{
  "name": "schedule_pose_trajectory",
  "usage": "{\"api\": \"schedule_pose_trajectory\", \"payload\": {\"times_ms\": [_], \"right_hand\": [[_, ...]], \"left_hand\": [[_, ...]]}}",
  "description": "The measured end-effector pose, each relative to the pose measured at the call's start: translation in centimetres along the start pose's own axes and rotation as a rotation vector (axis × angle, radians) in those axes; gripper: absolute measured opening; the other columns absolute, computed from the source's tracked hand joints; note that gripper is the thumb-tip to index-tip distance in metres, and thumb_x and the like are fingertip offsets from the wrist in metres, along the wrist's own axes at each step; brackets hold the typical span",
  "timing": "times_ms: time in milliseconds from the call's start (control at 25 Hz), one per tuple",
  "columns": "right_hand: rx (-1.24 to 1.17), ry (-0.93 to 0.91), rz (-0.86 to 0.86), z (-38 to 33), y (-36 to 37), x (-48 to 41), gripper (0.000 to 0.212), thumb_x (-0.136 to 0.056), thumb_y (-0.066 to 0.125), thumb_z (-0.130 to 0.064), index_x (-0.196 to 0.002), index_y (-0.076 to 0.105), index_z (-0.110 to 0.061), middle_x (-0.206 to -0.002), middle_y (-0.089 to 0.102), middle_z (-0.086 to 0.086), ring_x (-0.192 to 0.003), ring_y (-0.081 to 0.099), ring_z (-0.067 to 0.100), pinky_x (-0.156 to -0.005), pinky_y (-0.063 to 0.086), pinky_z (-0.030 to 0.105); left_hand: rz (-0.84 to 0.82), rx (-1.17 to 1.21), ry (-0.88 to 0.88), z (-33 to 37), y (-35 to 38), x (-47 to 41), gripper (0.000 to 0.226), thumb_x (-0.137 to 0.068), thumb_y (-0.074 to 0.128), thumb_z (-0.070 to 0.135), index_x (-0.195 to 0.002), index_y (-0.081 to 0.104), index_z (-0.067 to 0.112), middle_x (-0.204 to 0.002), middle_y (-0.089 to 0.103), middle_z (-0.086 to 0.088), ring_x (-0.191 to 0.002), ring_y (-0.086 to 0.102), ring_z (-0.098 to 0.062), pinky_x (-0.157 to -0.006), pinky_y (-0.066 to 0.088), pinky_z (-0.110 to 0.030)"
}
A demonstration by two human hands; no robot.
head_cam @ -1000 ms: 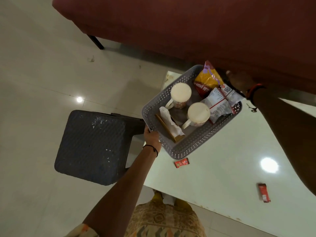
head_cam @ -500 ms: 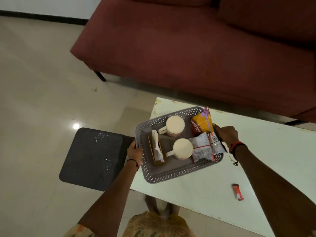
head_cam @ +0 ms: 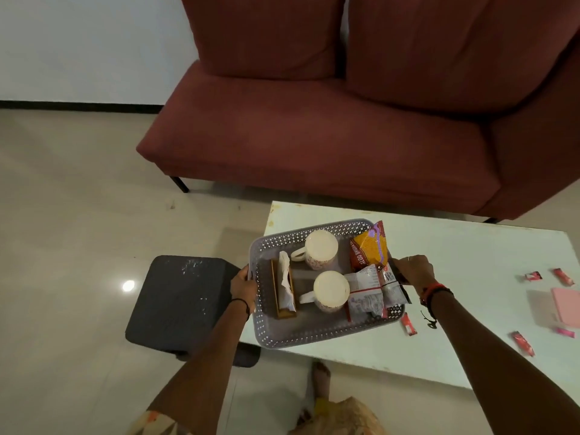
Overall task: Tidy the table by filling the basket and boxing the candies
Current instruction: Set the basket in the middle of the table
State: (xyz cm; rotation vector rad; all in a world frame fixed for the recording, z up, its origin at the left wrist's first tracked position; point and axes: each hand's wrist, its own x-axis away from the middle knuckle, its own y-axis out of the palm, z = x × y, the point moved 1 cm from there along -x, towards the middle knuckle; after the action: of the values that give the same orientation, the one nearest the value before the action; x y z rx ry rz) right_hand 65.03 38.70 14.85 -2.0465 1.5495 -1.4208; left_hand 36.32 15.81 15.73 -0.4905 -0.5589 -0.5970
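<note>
A grey perforated basket [head_cam: 301, 332] sits at the left end of the white table [head_cam: 470, 252]. It holds two cream mugs [head_cam: 320, 253], a tissue holder [head_cam: 283, 289], a yellow snack bag [head_cam: 367, 248] and white packets [head_cam: 367, 290]. My left hand [head_cam: 244, 285] grips the basket's left rim. My right hand [head_cam: 414, 272] grips its right rim. Several red candies [head_cam: 522, 343] lie loose on the table to the right, one of them [head_cam: 408, 324] beside the basket. A pink box [head_cam: 566, 307] lies at the far right edge.
A dark grey stool [head_cam: 179, 304] stands on the floor left of the table. A maroon sofa [head_cam: 314, 146] runs behind the table. My bare foot [head_cam: 321, 376] is under the table's near edge.
The view has tilted up and pulled back, showing more sofa and more candies with the pink box. The basket has come down towards the table, both hands still on its rims.
</note>
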Motion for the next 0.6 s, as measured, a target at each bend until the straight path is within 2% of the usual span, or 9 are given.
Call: {"api": "schedule_pose_trajectory", "payload": {"times_ms": [120, 240, 320, 400, 520, 600], "right_hand": [[-0.035, 0.0, 0.018, 2.6, -2.1, 2.3, 0.049, -0.084, 0.066, -0.034, -0.047, 0.045, -0.01, -0.048, 0.052, 0.003, -0.047, 0.046, 0.015, -0.05, 0.035, 0.021], [-0.037, 0.045, 0.026, 6.0, -4.1, 3.6, 0.048, -0.084, 0.066, -0.032, -0.047, 0.045, -0.01, -0.048, 0.053, 0.003, -0.049, 0.05, 0.017, -0.049, 0.038, 0.021], [-0.048, 0.083, 0.035, 8.3, -5.7, 3.9, 0.047, -0.084, 0.067, -0.03, -0.047, 0.047, -0.01, -0.047, 0.053, 0.001, -0.044, 0.051, 0.014, -0.042, 0.037, 0.015], [-0.061, 0.117, 0.044, 10.2, -7.5, 3.8, 0.046, -0.084, 0.067, -0.028, -0.047, 0.047, -0.009, -0.045, 0.052, 0.0, -0.04, 0.048, 0.01, -0.032, 0.031, 0.012], [-0.05, 0.146, 0.052, 12.6, -10.5, 2.9, 0.044, -0.085, 0.065, -0.026, -0.049, 0.047, -0.009, -0.046, 0.053, 0.0, -0.041, 0.049, 0.01, -0.037, 0.032, 0.017], [-0.089, 0.163, 0.034, 14.2, -12.9, 1.7, 0.038, -0.085, 0.066, -0.022, -0.052, 0.052, -0.007, -0.051, 0.06, 0.003, -0.049, 0.059, 0.018, -0.045, 0.047, 0.023]], "left_hand": [[-0.046, -0.061, 0.006, -0.4, 0.6, 2.0, 0.031, -0.09, 0.055, 0.004, -0.119, 0.06, 0.014, -0.084, 0.066, -0.003, -0.074, 0.057, -0.019, -0.08, 0.054, -0.044], [-0.092, -0.113, 0.053, -0.3, 2.4, 4.0, 0.037, -0.09, 0.054, 0.0, -0.125, 0.056, 0.014, -0.082, 0.061, 0.003, -0.074, 0.057, -0.016, -0.07, 0.052, -0.036], [-0.119, -0.149, 0.087, -0.2, 4.1, 5.3, 0.035, -0.09, 0.054, 0.003, -0.124, 0.055, 0.012, -0.095, 0.066, -0.005, -0.093, 0.061, -0.028, -0.082, 0.054, -0.042], [-0.127, -0.187, 0.102, -0.1, 6.3, 6.4, 0.038, -0.09, 0.055, 0.006, -0.127, 0.054, 0.013, -0.12, 0.063, -0.011, -0.111, 0.057, -0.035, -0.096, 0.049, -0.049], [-0.136, -0.207, 0.108, -0.1, 10.3, 7.6, 0.041, -0.09, 0.056, 0.006, -0.131, 0.051, 0.013, -0.132, 0.057, -0.012, -0.118, 0.052, -0.037, -0.1, 0.046, -0.053], [-0.142, -0.206, 0.104, -0.1, 13.7, 8.1, 0.041, -0.09, 0.056, 0.006, -0.13, 0.052, 0.012, -0.131, 0.057, -0.013, -0.118, 0.052, -0.038, -0.1, 0.045, -0.054]]}}
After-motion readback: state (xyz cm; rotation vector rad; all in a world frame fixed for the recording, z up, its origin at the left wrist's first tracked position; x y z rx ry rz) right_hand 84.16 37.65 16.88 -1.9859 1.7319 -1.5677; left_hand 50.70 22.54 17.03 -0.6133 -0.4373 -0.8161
